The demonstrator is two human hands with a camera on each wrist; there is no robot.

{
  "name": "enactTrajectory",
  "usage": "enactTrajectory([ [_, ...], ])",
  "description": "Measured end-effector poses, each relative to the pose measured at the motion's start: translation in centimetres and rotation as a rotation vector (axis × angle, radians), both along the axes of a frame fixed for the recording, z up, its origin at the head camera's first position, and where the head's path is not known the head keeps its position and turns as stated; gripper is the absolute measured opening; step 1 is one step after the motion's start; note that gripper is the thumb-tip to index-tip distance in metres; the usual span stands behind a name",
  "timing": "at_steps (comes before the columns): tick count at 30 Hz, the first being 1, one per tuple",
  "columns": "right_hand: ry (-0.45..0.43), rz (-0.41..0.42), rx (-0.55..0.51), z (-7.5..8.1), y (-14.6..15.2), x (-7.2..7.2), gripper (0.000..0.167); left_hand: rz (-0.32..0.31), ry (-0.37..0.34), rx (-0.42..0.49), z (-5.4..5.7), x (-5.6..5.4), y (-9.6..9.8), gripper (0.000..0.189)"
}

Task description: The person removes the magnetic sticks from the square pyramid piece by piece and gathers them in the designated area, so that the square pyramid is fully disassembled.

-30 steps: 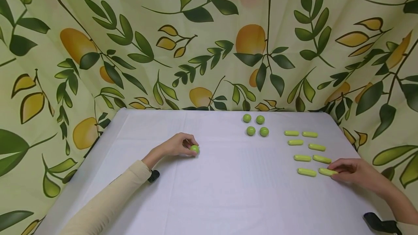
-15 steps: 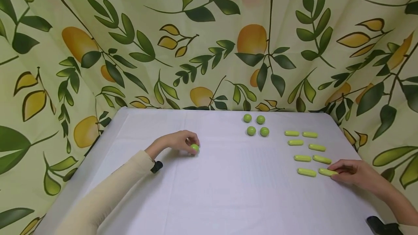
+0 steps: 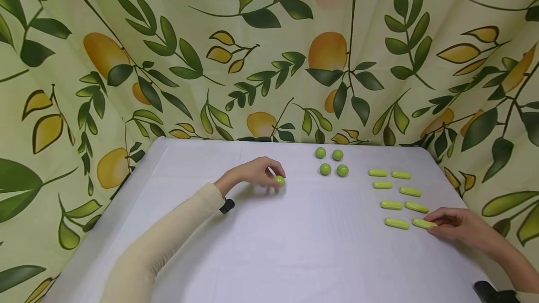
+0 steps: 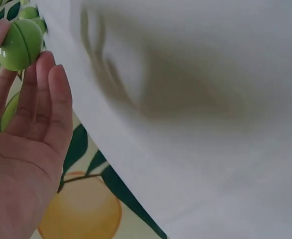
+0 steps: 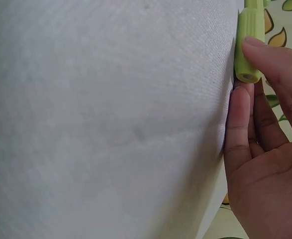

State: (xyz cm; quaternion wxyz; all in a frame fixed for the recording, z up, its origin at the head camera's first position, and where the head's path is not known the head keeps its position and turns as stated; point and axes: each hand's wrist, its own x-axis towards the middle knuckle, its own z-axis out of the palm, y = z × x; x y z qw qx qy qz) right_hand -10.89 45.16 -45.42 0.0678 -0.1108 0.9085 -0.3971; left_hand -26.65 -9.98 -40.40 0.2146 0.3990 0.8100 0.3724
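My left hand (image 3: 258,171) pinches a glossy green ball (image 3: 280,181) between thumb and fingertips, left of the middle of the table. In the left wrist view a seam runs around this green ball (image 4: 24,44), and the hand's shadow falls on the cloth, apart from the hand. At the right, my right hand (image 3: 463,227) holds the near end of a short yellow-green stick (image 3: 423,223), which lies on the table in the nearest row of similar sticks. The right wrist view shows the thumb on the side of the stick (image 5: 249,57), near its blunt end.
Several matching green balls (image 3: 325,169) stand in two rows at the back, right of the middle. Several yellow-green sticks (image 3: 391,205) lie in pairs at the right. White cloth covers the table (image 3: 269,247); a leaf-and-fruit patterned curtain (image 3: 269,60) hangs behind and at both sides.
My left hand, with the green ball in its grip, has moved right and slightly farther back, towards the other balls. My right hand stays at the same stick.
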Motion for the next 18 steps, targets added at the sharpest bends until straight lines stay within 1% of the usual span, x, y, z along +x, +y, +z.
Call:
enactTrajectory([
  [1, 0.002, 0.000, 0.004, 0.0, 0.0, 0.0, 0.015, -0.001, 0.002, 0.011, 0.0, -0.1, 0.5, 0.019],
  [4, 0.000, -0.035, 0.034, 0.0, -0.1, 0.1, 0.018, 0.004, 0.004, 0.042, -0.2, -0.5, 2.0, 0.019],
  [8, -0.023, -0.076, 0.080, 0.1, -0.2, 0.3, 0.023, 0.041, -0.016, 0.067, -0.5, -0.8, 4.3, 0.021],
  [11, -0.019, -0.079, 0.088, 0.0, -0.3, 0.3, 0.024, 0.058, -0.023, 0.096, -0.9, -0.8, 6.2, 0.021],
  [15, -0.008, -0.091, 0.090, -0.1, -0.4, 0.3, 0.024, 0.036, -0.026, 0.140, -1.3, -0.4, 8.8, 0.023],
  [18, -0.011, -0.092, 0.092, -0.1, -0.5, 0.3, 0.024, 0.010, -0.027, 0.139, -1.6, 0.0, 10.6, 0.027],
])
